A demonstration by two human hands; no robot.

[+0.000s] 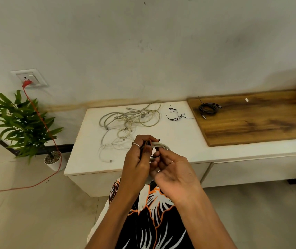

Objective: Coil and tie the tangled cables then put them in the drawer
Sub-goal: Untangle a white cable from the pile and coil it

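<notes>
Holding a small white cable coil (pixel 161 146) up over the near edge of the white bench (pixel 188 141), with the left hand (pixel 136 159) pinching a thin black tie (pixel 144 146) against the bundle and the right hand (pixel 170 169) curling its fingers (pixel 156 155) round the loops from the other side. Judging the step as tying. Best keeping the loops pinched flat together so none springs out, passing the tie tail round the middle of the bundle, and cinching snugly without kinking the cable.

Lying loose toward the back of the white bench: the tangled white cables (pixel 127 121), not yet coiled. Just beside them, near the edge of the wooden board (pixel 260 121), more black ties (pixel 177 115). Resting on that board's back left corner: a black cable (pixel 208 108), already coiled.

Showing below the bench top: closed drawer fronts (pixel 258 169), contents hidden, nothing yet put in as far as can be told.
</notes>
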